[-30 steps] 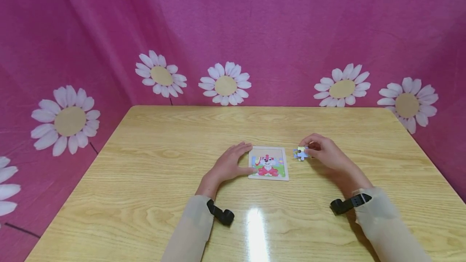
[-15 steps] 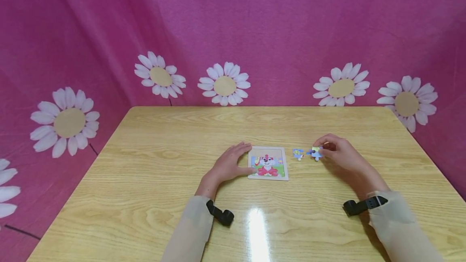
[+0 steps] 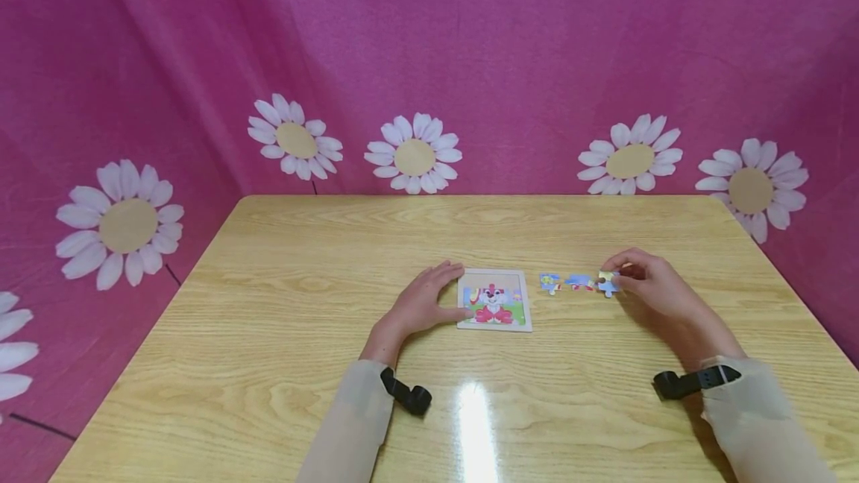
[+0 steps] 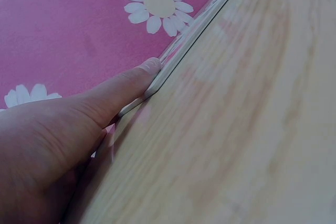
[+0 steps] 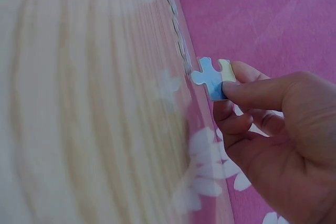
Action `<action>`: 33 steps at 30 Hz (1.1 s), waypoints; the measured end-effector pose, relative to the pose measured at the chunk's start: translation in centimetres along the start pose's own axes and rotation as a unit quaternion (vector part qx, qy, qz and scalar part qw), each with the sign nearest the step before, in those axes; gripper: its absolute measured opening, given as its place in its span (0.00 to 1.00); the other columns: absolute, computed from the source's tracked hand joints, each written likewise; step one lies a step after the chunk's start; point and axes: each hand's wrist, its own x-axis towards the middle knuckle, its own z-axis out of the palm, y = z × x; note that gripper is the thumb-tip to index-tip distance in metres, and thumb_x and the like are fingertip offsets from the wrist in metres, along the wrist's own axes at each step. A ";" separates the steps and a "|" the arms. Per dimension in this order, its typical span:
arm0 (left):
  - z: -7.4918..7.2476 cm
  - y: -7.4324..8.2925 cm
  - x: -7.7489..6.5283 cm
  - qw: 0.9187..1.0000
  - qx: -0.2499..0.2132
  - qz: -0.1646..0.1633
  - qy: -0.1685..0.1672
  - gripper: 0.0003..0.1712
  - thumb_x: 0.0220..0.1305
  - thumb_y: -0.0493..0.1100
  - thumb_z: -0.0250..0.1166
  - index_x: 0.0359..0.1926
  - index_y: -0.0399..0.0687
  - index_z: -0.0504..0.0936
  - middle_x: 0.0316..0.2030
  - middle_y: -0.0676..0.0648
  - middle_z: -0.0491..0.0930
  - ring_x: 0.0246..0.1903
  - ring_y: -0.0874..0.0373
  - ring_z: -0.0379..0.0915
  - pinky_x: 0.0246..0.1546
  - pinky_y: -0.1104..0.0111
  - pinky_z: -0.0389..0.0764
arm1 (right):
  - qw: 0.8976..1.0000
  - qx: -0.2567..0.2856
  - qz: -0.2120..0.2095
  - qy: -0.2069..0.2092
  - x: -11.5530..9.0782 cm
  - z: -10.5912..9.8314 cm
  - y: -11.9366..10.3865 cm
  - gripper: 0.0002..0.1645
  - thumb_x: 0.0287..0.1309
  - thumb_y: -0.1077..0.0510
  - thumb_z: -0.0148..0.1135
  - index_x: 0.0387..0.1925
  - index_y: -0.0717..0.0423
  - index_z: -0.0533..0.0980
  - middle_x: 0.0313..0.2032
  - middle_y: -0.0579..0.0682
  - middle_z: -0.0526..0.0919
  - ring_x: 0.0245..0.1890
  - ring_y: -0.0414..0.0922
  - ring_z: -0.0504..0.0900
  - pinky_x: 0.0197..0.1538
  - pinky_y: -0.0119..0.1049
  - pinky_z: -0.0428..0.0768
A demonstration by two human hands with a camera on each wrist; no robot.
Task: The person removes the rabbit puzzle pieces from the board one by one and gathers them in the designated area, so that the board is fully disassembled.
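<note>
My left hand point(image 3: 424, 299) rests at the left side of a small square puzzle tray point(image 3: 529, 311). Its fingertips touch the back-left corner, and the thumb lies over the front-left part, on the rim in the left wrist view. Inside, joined pieces show a red and white cartoon animal point(image 3: 493, 308); bare wood shows along the back. To the right, my right hand point(image 3: 661, 289) pinches a light blue and yellow puzzle piece point(image 5: 211, 80) between thumb and fingers. Two loose pieces lie between tray and right hand: a blue-yellow piece point(image 3: 549, 282) and a blue piece with red point(image 3: 579, 282).
Everything lies on a wood-grain table point(image 3: 335, 259) with a glossy light reflection near its front. A pink cloth point(image 3: 510, 58) with white daisies hangs behind and beside the table. Black camera straps point(image 3: 698, 381) circle both wrists.
My right hand has moved right with its puzzle piece, away from the tray. The two loose pieces, earlier partly covered, now show separately in a row. The left hand and tray stay put.
</note>
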 end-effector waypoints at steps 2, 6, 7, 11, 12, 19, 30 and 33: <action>0.0 0.0 0.0 1.000 0.000 -0.001 -0.001 0.48 0.56 0.61 0.70 0.73 0.54 0.62 0.75 0.53 0.57 0.77 0.57 0.45 0.79 0.59 0.47 | 1.000 -0.003 0.009 -0.002 -0.1 -0.2 0.3 0.10 0.64 0.68 0.58 0.46 0.61 0.79 0.45 0.55 0.78 0.36 0.30 0.71 0.38 0.19 0.73; 0.0 -0.1 -0.1 1.000 -0.002 0.000 -0.002 0.47 0.57 0.60 0.70 0.73 0.54 0.62 0.75 0.53 0.57 0.78 0.57 0.45 0.79 0.60 0.46 | 1.000 -0.002 0.006 0.000 -0.3 -0.3 0.6 0.10 0.63 0.69 0.58 0.46 0.62 0.78 0.43 0.55 0.78 0.35 0.30 0.72 0.37 0.20 0.73; 0.0 -0.1 -0.1 1.000 -0.003 0.001 -0.002 0.47 0.57 0.60 0.70 0.73 0.54 0.62 0.75 0.53 0.57 0.78 0.57 0.45 0.79 0.60 0.46 | 1.000 -0.003 0.004 0.001 -0.3 -0.3 0.7 0.10 0.63 0.69 0.58 0.46 0.62 0.78 0.43 0.55 0.78 0.35 0.30 0.71 0.36 0.20 0.72; -0.1 -0.1 -0.1 1.000 -0.004 0.003 -0.002 0.47 0.57 0.60 0.70 0.73 0.53 0.62 0.75 0.53 0.57 0.78 0.57 0.45 0.79 0.60 0.46 | 1.000 -0.003 0.003 0.002 -0.2 -0.4 0.8 0.10 0.63 0.69 0.59 0.45 0.62 0.78 0.42 0.54 0.77 0.34 0.31 0.70 0.35 0.22 0.71; -0.1 -0.2 -0.1 1.000 -0.004 0.001 -0.003 0.47 0.57 0.60 0.70 0.74 0.54 0.62 0.75 0.53 0.57 0.78 0.57 0.45 0.79 0.60 0.46 | 1.000 -0.001 0.003 0.001 -0.2 -0.4 0.9 0.10 0.63 0.69 0.59 0.45 0.62 0.78 0.42 0.54 0.77 0.34 0.32 0.70 0.35 0.22 0.71; 0.0 -0.2 -0.1 1.000 -0.006 0.003 0.001 0.47 0.57 0.60 0.70 0.73 0.54 0.63 0.75 0.53 0.58 0.77 0.56 0.45 0.78 0.57 0.49 | 1.000 -0.016 0.011 -0.020 0.3 -0.5 1.1 0.11 0.64 0.69 0.57 0.47 0.65 0.78 0.45 0.59 0.79 0.36 0.28 0.69 0.39 0.19 0.71; 0.0 -0.1 0.0 1.000 -0.004 0.000 -0.002 0.47 0.56 0.61 0.70 0.73 0.55 0.62 0.76 0.54 0.57 0.78 0.57 0.45 0.78 0.56 0.49 | 0.995 -0.017 0.046 -0.085 1.0 -0.6 1.4 0.13 0.67 0.66 0.55 0.50 0.67 0.76 0.45 0.60 0.79 0.38 0.35 0.68 0.40 0.22 0.68; 0.0 0.0 0.0 1.000 -0.003 -0.002 -0.002 0.47 0.56 0.61 0.70 0.73 0.55 0.62 0.76 0.53 0.57 0.78 0.56 0.45 0.78 0.55 0.50 | 0.995 -0.014 0.042 -0.090 1.1 -0.6 1.6 0.13 0.68 0.65 0.54 0.51 0.67 0.76 0.45 0.59 0.78 0.38 0.34 0.67 0.40 0.22 0.68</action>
